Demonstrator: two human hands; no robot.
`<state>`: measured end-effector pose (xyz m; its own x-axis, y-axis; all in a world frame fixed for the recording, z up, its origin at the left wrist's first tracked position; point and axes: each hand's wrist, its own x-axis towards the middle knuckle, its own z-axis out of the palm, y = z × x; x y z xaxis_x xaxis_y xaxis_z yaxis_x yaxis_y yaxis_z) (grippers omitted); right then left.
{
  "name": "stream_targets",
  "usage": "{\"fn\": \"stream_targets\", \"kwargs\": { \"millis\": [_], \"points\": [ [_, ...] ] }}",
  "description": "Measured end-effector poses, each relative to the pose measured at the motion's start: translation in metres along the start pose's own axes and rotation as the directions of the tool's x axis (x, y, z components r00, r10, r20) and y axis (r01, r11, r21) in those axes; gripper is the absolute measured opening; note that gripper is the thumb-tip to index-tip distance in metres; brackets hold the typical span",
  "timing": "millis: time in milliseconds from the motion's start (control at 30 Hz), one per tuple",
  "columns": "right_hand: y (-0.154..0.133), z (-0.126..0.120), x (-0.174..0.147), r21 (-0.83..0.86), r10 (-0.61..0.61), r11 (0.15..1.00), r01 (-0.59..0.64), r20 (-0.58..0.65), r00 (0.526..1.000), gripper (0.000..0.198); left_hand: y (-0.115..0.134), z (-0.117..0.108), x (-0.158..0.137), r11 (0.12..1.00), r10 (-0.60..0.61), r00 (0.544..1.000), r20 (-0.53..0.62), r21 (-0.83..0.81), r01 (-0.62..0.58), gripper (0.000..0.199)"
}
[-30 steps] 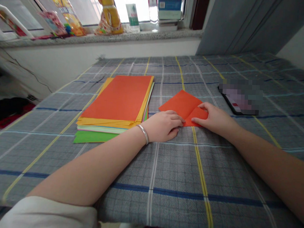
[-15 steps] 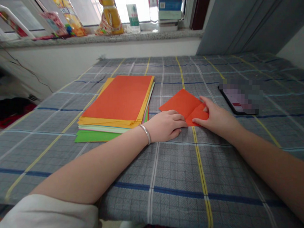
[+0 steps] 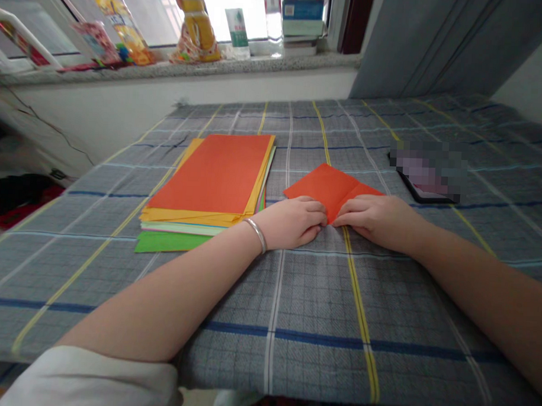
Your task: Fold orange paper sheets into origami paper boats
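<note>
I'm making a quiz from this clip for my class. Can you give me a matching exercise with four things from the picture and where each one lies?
Things:
1. folded orange paper
2. paper stack
3. phone
4. bracelet

Places:
A. on the left wrist
B. far right on the cloth
C. under the fingertips of both hands
D. left of the hands, orange sheet on top

Pairs: 1-C, 2-D, 3-B, 4-A

The right hand [image 3: 379, 218] has slid from the 3 o'clock side of the folded orange paper [image 3: 327, 186] toward 6 o'clock, so its fingertips now meet the left hand [image 3: 294, 221] at the paper's near corner. The small flap it covered now shows flat.
</note>
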<state>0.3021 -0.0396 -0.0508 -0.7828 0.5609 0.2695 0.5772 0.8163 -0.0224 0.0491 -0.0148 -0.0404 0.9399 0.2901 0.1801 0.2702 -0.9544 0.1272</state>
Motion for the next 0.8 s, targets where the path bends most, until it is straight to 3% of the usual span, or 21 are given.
{"fn": "stream_targets", "kwargs": {
  "millis": [300,500,800],
  "points": [
    [-0.0009,-0.0012,0.0005,-0.015,0.009,1.000,-0.009,0.013,1.000,0.033,-0.0039,-0.0047,-0.0071,0.998,-0.044,0.999,-0.019,-0.054,0.043,0.022],
    [-0.0023,-0.0001,-0.0002,-0.038,0.012,0.999,-0.012,0.002,1.000,0.031,-0.0021,-0.0025,-0.0058,0.990,-0.127,0.992,-0.011,0.065,0.127,0.023],
    [-0.0057,-0.0015,0.0005,-0.099,0.003,0.995,0.000,0.025,1.000,0.034,-0.0010,-0.0022,-0.0041,0.996,-0.049,0.999,0.018,0.079,0.047,0.025]
  ]
}}
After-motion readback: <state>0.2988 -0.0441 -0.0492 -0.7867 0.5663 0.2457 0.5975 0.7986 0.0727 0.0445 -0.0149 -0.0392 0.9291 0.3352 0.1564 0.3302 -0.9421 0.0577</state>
